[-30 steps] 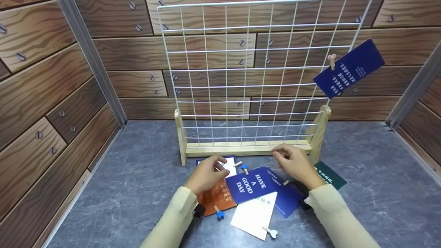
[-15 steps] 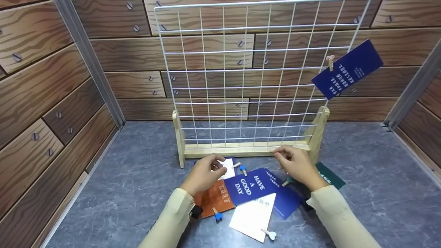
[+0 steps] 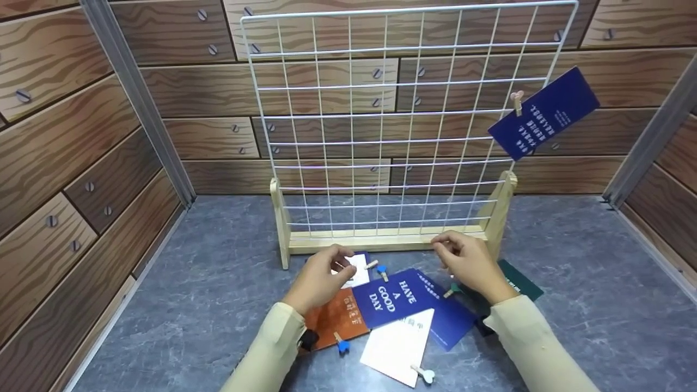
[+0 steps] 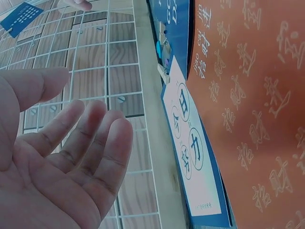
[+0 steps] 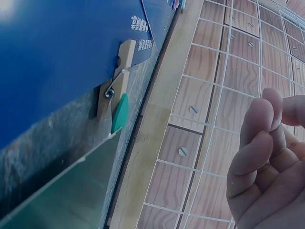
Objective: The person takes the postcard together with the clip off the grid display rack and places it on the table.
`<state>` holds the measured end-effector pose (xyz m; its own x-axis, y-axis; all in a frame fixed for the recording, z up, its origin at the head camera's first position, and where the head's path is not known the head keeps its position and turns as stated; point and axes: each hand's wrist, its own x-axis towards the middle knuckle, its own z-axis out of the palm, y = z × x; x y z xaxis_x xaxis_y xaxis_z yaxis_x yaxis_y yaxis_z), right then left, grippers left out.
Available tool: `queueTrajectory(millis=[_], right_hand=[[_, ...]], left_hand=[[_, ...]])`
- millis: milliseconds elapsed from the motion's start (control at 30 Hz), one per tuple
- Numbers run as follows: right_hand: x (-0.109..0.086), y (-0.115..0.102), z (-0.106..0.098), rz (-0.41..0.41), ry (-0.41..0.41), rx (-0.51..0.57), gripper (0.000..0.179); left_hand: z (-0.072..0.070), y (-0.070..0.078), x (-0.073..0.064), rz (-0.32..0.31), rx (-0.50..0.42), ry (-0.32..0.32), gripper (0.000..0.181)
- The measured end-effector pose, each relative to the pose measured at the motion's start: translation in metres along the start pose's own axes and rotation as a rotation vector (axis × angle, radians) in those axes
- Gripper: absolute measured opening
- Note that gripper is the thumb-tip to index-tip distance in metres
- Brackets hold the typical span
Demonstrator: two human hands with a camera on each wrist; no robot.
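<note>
My left hand hovers over an orange card and a white card with a blue border; the left wrist view shows its fingers loosely bent around nothing. My right hand floats before the rack's wooden base, near a green clothespin and a dark green card. Its fingers curl loosely, with nothing between them. Between the hands lie a blue "HAVE A GOOD DAY" card, another blue card partly beneath it, and a white card.
A white wire grid rack stands on a wooden base behind the cards. At its right edge a pink clothespin holds a tilted blue card. Blue clothespins and a pale heart clothespin lie among the cards.
The head view has shifted slightly, so the rack sits a little lower and further left in it. Both hands keep nearly the same pose, and the cards stay where they were.
</note>
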<state>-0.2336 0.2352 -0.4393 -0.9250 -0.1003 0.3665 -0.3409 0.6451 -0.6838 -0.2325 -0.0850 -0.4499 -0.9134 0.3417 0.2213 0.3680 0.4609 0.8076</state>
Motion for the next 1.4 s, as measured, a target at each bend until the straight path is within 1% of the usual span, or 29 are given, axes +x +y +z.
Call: queueTrajectory(millis=[167, 333, 567, 900, 1167, 1400], right_hand=[[0.000, 0.000, -0.001, -0.004, 0.005, -0.015, 0.013], [-0.001, 0.000, -0.001, -0.008, 0.005, -0.031, 0.013], [-0.001, -0.001, -0.003, 0.007, 0.005, -0.039, 0.016], [-0.002, -0.004, -0.007, -0.001, 0.036, -0.046, 0.016], [-0.003, -0.007, -0.011, -0.023, 0.103, -0.072, 0.017], [-0.001, -0.010, -0.015, -0.078, 0.173, -0.051, 0.015]], left_hand=[[0.001, 0.000, 0.000, -0.008, 0.000, -0.004, 0.024], [0.002, 0.001, 0.000, -0.002, 0.009, -0.005, 0.024], [0.002, 0.002, 0.000, 0.002, 0.005, -0.015, 0.025], [0.004, 0.006, -0.002, 0.012, 0.009, -0.017, 0.023], [0.006, 0.010, -0.003, 0.027, 0.008, -0.027, 0.022], [0.006, 0.015, -0.004, 0.033, 0.018, -0.031, 0.023]])
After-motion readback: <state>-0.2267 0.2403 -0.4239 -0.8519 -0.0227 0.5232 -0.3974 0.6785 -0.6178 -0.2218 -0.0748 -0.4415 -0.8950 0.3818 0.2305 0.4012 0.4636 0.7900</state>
